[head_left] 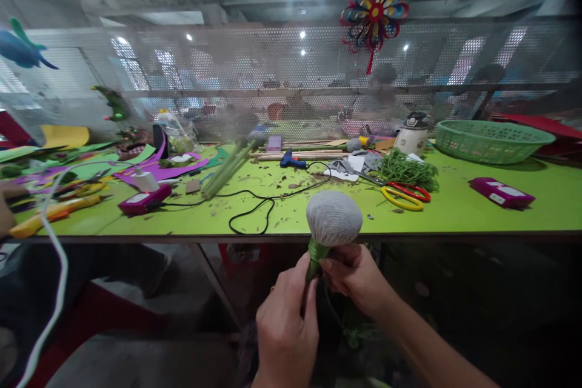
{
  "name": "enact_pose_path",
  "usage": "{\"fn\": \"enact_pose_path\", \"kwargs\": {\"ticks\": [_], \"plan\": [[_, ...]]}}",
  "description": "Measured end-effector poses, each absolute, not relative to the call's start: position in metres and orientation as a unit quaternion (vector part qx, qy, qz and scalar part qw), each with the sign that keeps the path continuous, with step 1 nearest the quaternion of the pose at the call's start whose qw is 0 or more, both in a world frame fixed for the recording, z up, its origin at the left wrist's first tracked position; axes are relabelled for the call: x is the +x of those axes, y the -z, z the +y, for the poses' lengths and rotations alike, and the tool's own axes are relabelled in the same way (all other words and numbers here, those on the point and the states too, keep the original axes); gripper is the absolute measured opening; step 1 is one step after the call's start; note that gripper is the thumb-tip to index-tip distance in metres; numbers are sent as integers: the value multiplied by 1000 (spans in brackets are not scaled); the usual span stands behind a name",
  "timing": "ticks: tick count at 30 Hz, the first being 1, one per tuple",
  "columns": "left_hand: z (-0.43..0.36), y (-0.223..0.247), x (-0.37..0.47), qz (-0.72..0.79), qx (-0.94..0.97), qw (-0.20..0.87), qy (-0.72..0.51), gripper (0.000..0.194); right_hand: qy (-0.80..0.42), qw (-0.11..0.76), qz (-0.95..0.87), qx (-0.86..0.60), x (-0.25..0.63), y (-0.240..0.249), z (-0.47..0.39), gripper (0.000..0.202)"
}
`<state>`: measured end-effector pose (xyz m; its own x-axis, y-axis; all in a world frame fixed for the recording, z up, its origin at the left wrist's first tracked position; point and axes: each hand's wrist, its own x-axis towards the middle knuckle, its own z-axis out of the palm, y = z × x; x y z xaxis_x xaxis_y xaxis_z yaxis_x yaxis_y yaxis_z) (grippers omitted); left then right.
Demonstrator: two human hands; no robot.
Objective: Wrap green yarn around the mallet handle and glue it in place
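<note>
A rounded bundle of grey ribbed cloth, shaped like a mushroom cap, is held just in front of the table edge. Below the cap, green cord is wound around its narrow neck. My left hand is closed around the wrapped stem, thumb and fingers pinching it from below. Closed against the other side of the neck, my right hand pinches the green cord right under the cap; its fingertips are partly hidden. A thin strand hangs beneath the hands.
On the green table lie scissors, a heap of green cord, a blue glue gun, two purple boxes and a green basket. Another person's hand is at far left, near a white cable.
</note>
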<state>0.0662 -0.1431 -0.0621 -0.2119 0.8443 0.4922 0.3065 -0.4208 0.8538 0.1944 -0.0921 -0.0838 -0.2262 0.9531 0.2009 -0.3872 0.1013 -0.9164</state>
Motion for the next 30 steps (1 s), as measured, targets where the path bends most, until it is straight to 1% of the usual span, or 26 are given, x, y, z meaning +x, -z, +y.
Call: {"fn": "enact_pose_path", "kwargs": {"ticks": [4,7,9,12,14,20,25,30], "plan": [[-144,61,66,488,567,229,-623,26,-611,552,-487,-290,195,85,-93,15],[-142,66,62,512,545,274,-604,28,-618,539,-490,-294,196,85,-93,16],[-139,71,58,525,515,354,-578,36,-620,526,-501,-296,198,82,-93,20],[-132,71,53,497,472,488,-540,45,-614,506,-520,-311,200,76,-92,25],[-128,65,50,481,456,529,-530,47,-607,500,-524,-326,200,73,-92,27],[-122,51,41,462,434,593,-496,51,-589,477,-536,-371,203,70,-93,30],[-118,63,33,432,408,634,-495,45,-522,481,-568,-416,203,66,-99,21],[-114,71,32,407,380,668,-494,44,-497,471,-597,-419,199,59,-105,20]]}}
